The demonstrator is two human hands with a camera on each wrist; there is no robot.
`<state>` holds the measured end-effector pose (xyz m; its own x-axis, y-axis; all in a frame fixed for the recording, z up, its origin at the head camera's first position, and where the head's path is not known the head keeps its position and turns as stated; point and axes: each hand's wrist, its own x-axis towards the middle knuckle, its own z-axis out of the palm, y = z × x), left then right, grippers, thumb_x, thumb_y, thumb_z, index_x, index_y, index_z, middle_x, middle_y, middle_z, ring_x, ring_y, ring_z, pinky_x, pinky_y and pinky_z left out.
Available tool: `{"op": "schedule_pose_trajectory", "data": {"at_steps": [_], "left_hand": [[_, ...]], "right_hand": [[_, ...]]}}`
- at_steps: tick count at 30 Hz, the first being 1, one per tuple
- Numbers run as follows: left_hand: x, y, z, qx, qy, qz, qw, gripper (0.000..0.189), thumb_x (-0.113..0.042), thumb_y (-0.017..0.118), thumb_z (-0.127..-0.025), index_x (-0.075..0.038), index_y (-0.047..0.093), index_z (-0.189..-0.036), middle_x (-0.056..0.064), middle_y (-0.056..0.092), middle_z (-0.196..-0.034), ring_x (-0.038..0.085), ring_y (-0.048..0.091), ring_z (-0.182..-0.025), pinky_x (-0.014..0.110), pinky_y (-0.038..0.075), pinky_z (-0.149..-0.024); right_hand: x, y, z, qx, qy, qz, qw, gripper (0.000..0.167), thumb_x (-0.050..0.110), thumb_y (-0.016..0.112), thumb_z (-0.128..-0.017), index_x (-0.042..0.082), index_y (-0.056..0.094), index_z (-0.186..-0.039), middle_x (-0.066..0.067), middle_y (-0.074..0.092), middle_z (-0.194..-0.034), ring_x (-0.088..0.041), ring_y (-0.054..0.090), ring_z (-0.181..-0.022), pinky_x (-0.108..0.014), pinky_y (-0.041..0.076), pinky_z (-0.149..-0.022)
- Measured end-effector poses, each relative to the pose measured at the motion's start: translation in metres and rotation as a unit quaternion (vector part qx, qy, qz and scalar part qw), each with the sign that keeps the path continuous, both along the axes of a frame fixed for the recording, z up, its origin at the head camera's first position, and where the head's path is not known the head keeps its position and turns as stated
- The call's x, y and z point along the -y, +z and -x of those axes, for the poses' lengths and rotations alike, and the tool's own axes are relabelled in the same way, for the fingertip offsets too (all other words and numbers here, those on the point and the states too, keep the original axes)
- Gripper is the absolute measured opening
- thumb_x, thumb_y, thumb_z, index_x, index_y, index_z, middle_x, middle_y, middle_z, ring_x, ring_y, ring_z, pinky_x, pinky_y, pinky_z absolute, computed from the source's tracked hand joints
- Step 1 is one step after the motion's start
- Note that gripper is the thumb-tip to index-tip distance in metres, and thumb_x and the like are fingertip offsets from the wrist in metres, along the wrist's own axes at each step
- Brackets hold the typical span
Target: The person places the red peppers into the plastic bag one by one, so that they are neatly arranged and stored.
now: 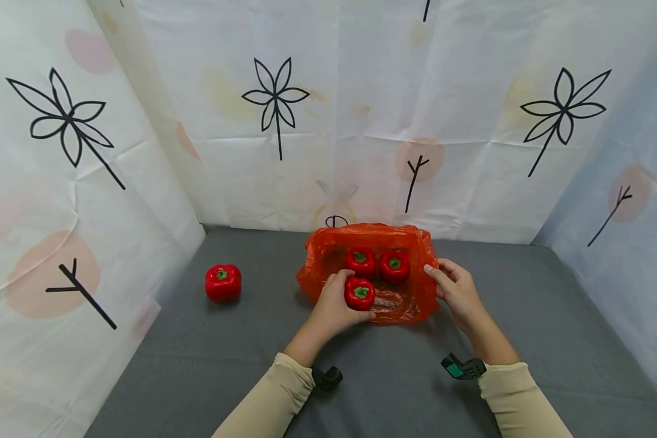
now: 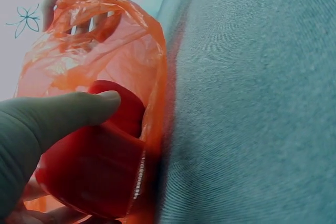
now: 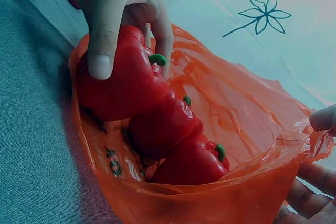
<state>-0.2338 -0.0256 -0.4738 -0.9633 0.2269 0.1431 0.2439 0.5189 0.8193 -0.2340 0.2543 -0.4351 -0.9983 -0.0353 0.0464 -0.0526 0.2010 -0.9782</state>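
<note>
An orange-red plastic bag (image 1: 405, 307) lies with its mouth spread on the grey table. Two red bell peppers (image 1: 394, 267) with green stems sit inside it. My left hand (image 1: 333, 304) grips a third red bell pepper (image 1: 359, 294) at the bag's near left part, thumb on one side and fingers on the other. In the right wrist view this held pepper (image 3: 123, 80) is beside the other two, within the bag's opening. My right hand (image 1: 460, 292) pinches the bag's right edge between thumb and fingers; the right wrist view shows the gathered plastic (image 3: 312, 139) there.
Another red bell pepper (image 1: 222, 283) stands on the grey tabletop (image 1: 252, 340) to the left of the bag. White cloth walls (image 1: 361, 121) with drawn flowers rise behind and on both sides. Dark devices (image 1: 327, 378) are strapped to both wrists.
</note>
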Motion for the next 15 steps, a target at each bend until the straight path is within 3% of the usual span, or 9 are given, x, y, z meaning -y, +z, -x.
{"op": "schedule_pose_trajectory", "data": {"at_steps": [15], "left_hand": [[0.012,0.018,-0.003,-0.002,-0.029,0.03,0.9991,0.082,-0.021,0.096,-0.074,-0.006,0.053,-0.141,0.013,0.059,-0.13,0.027,0.058,-0.122,0.049,0.059,-0.103]], "right_hand": [[0.0,0.001,0.0,-0.006,0.006,0.007,0.9999,0.049,0.038,0.06,-0.109,-0.003,0.057,-0.136,0.013,0.067,-0.109,-0.006,0.066,-0.103,-0.021,0.061,-0.087]]}}
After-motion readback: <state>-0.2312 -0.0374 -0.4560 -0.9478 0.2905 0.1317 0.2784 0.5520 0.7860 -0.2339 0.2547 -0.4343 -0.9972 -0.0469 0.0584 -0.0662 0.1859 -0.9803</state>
